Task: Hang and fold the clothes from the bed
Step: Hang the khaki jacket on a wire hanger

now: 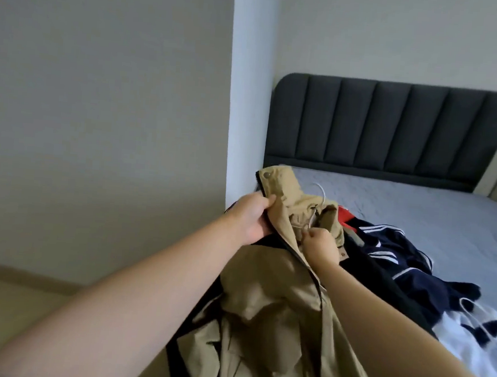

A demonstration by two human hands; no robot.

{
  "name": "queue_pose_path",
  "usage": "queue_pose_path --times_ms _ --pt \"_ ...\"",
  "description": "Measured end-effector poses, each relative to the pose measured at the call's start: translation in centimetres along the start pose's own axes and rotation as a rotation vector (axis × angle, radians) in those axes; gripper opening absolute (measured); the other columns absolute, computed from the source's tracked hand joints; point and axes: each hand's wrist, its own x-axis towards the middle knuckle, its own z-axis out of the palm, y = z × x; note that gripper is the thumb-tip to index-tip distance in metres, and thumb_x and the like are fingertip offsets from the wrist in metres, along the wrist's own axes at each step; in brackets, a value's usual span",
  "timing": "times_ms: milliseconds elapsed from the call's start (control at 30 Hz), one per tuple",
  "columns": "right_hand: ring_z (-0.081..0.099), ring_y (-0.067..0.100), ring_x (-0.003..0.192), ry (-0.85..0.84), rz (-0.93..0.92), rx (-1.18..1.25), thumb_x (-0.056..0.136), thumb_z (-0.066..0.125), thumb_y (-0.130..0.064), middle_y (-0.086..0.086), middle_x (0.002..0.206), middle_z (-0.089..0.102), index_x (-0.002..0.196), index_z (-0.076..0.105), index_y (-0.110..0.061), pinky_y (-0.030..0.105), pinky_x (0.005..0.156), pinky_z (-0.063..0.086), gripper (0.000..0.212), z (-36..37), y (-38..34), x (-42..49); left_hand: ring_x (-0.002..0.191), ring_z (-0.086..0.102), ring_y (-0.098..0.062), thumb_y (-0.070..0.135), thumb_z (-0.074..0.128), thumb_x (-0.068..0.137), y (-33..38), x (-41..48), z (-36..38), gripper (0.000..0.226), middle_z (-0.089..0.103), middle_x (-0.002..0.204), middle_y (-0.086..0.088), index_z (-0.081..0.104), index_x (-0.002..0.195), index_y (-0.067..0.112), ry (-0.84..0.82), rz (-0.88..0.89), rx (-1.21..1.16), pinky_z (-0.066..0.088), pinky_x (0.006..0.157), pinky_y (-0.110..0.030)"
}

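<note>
The left hand [252,215] grips the jacket [264,308] by its collar; the right hand [321,246] pinches the hanger [323,194] inside it, over the bed [418,207]

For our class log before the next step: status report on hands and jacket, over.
Left hand gripping tan jacket at its front edge. Right hand pinching white hanger at the collar. Navy striped clothes piled beside, not blocking.

1 tan jkt [268,294], 1 navy top [391,250], 2 white hangers [322,191] [474,310], 2 hands [252,218] [321,246].
</note>
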Motion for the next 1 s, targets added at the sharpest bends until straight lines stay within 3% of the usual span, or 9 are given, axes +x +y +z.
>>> queue_pose_path --times_ms 100,200,333,500,600,667,767,900,1000 --pt "0.045 0.004 0.038 0.006 -0.11 0.197 0.095 0.051 -0.021 -0.006 0.044 0.052 0.049 0.053 -0.02 0.022 0.043 0.034 0.046 -2.3 -4.9 -0.1 0.076 0.067 -0.02 0.011 0.033 0.102 2.7 -2.3 0.3 0.028 0.071 0.085 -0.005 0.059 0.109 0.016 -0.051 0.049 0.065 0.054 0.062 -0.033" --pt "0.037 0.003 0.033 0.07 -0.2 0.372 0.096 0.053 -0.021 -0.008 0.036 0.044 0.051 0.053 -0.015 0.02 0.041 0.034 0.046 -4.9 -11.2 -0.2 0.077 0.071 -0.019 0.017 0.035 0.103 7.4 -4.5 0.1 0.027 0.074 0.085 -0.005 0.062 0.107 0.018 -0.055 0.146 0.108 0.055 0.063 -0.032" --pt "0.034 0.005 0.038 0.126 -0.388 0.526 0.094 0.055 -0.018 -0.008 0.037 0.037 0.051 0.053 -0.012 0.021 0.045 0.033 0.044 -7.2 -21.3 -1.5 0.096 0.065 -0.027 0.025 0.04 0.102 14.4 -7.3 0.8 0.031 0.069 0.1 -0.012 0.06 0.121 0.011 -0.022 0.319 0.207 0.053 0.087 -0.044" --pt "0.031 0.006 0.035 0.153 -0.458 0.724 0.096 0.053 -0.026 -0.008 0.038 0.035 0.059 0.059 -0.01 0.019 0.041 0.029 0.041 -8.8 -33.8 -3.4 0.07 0.066 -0.017 0.027 0.042 0.102 23.4 -11.9 0.5 0.028 0.071 0.077 -0.002 0.064 0.113 0.016 0.058 0.58 0.315 0.052 0.062 -0.029" --pt "0.035 0.009 0.038 0.165 -0.436 0.883 0.096 0.053 -0.031 -0.005 0.041 0.04 0.065 0.064 -0.011 0.022 0.045 0.032 0.038 -8.6 -40.2 -4.6 0.088 0.066 -0.021 0.026 0.044 0.101 28.8 -14.9 -0.1 0.025 0.07 0.095 -0.003 0.063 0.115 0.018 0.147 0.76 0.366 0.054 0.076 -0.034" --pt "0.033 0.01 0.037 0.052 -0.403 0.928 0.096 0.053 -0.03 -0.004 0.041 0.04 0.064 0.062 -0.013 0.023 0.044 0.03 0.037 -7.1 -43.4 -5.6 0.092 0.066 -0.02 0.026 0.045 0.101 31.2 -17.0 -0.9 0.023 0.07 0.098 -0.003 0.064 0.112 0.019 0.214 0.827 0.42 0.053 0.08 -0.034" --pt "0.027 0.014 0.042 -0.23 -0.323 1.013 0.093 0.05 -0.006 0.004 0.045 0.036 0.057 0.048 -0.007 0.019 0.04 0.023 0.036 -3.3 -46.0 -7.3 0.08 0.065 -0.022 0.024 0.044 0.101 31.6 -20.0 -3.9 0.024 0.069 0.088 -0.008 0.065 0.106 0.014 0.248 0.756 0.547 0.052 0.077 -0.033" --pt "0.024 0.012 0.045 -0.263 -0.303 1.068 0.081 0.042 0.009 0.004 0.049 0.035 0.053 0.041 -0.008 0.019 0.045 0.018 0.032 1.5 -47.8 -10.2 0.091 0.065 -0.026 0.019 0.042 0.102 30.5 -23.9 -9.9 0.025 0.069 0.095 -0.011 0.063 0.113 0.01 0.282 0.615 0.648 0.051 0.086 -0.038" --pt "0.026 0.012 0.046 -0.301 -0.257 1.169 0.082 0.044 0.009 0.001 0.047 0.035 0.051 0.037 -0.01 0.017 0.042 0.02 0.037 4.9 -49.6 -12.8 0.08 0.069 -0.016 0.017 0.042 0.101 31.3 -26.9 -13.1 0.023 0.072 0.09 -0.005 0.065 0.103 0.013 0.244 0.559 0.642 0.056 0.072 -0.026"
